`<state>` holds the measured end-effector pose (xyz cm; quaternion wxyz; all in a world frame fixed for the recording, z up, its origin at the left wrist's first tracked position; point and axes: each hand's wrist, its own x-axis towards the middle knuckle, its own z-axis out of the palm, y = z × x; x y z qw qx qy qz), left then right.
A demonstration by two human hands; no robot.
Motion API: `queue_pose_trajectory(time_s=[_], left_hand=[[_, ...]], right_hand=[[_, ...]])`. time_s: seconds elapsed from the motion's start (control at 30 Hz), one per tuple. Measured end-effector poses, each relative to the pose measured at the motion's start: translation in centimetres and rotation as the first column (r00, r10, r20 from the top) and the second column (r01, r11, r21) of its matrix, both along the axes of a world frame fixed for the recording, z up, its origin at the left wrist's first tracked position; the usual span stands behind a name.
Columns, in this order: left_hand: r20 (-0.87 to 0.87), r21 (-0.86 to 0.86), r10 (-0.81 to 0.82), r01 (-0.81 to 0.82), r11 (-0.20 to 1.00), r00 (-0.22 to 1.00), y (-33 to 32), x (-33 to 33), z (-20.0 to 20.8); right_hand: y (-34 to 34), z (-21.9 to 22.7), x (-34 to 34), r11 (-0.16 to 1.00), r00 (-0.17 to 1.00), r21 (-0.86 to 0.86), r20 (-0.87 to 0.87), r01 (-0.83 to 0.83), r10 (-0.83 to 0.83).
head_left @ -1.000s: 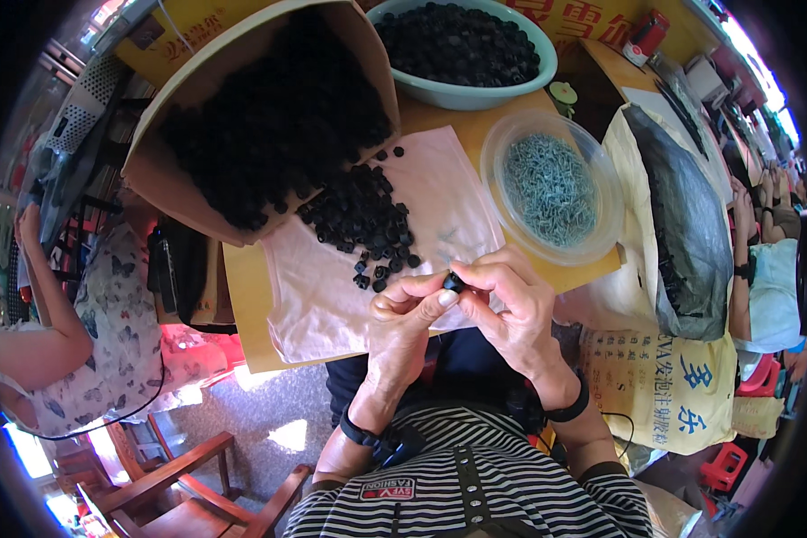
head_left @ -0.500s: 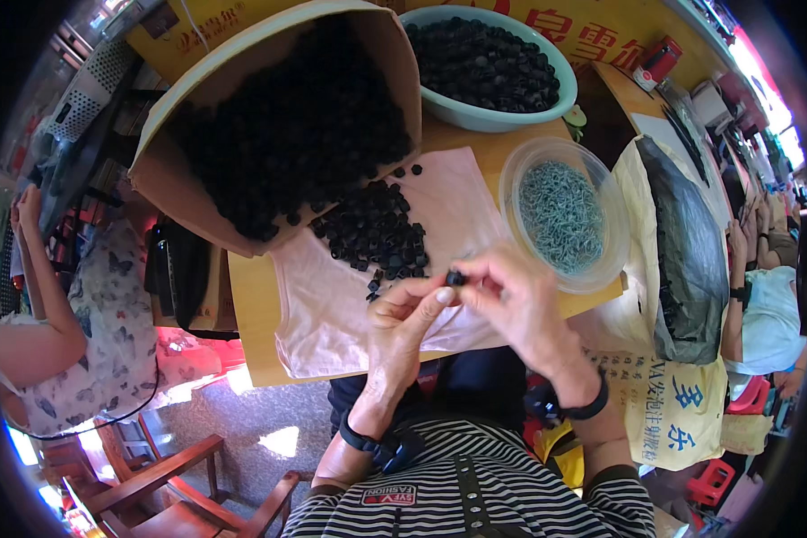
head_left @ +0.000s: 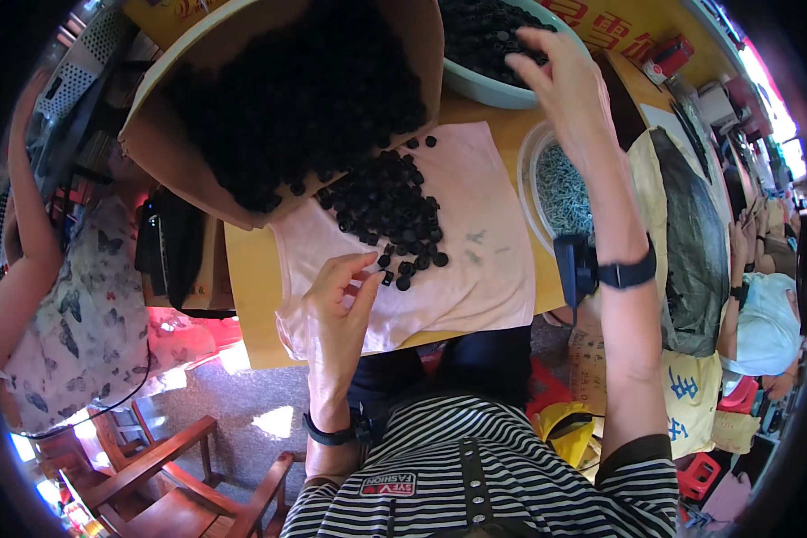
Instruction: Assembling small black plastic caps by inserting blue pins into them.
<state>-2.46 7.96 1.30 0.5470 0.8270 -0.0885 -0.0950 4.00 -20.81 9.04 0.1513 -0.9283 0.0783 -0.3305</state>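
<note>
My left hand [head_left: 336,300] is at the near edge of a loose pile of small black plastic knobs [head_left: 394,211], on a pale pink cloth [head_left: 475,179]. Its thumb and forefinger are apart, the tips beside the nearest knobs; no knob is clearly held between them. My right hand [head_left: 569,94] reaches over the near rim of a pale blue basin [head_left: 484,88] full of similar black pieces. Its fingers are spread, and I see nothing in them. A few small screws [head_left: 477,238] lie on the cloth.
A large cardboard box [head_left: 143,143], tipped toward me, holds a heap of black knobs. Right of the cloth, under my right forearm, stands a clear round tub [head_left: 525,179] of silvery screws. A wooden chair [head_left: 166,457] is at lower left. Other people sit on both sides.
My hands have parted from the small black piece they held together. The right has gone up and right to the basin; the left has moved left and down to the pile's edge.
</note>
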Motion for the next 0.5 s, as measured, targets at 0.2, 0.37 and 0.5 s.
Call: queue_pose_trajectory(time_s=[0.2,0.37,0.5], left_hand=[[0.14,-0.067,-0.04,0.049,0.997,0.989,-0.9,-0.4,-0.7],[0.229,-0.086,-0.141,0.164,0.983,0.963,-3.3,-1.0,0.6],[0.312,-0.023,-0.265,0.286,0.958,0.912,-6.6,-0.3,1.6]], right_hand=[[4.0,-1.8,-8.4,0.969,0.952,-0.198,-0.293,-0.147,0.084],[4.4,-3.5,-13.7,0.984,0.919,-0.171,-0.38,0.043,-0.106],[3.7,-5.5,-15.2,0.984,0.912,-0.166,-0.391,0.061,-0.123]])
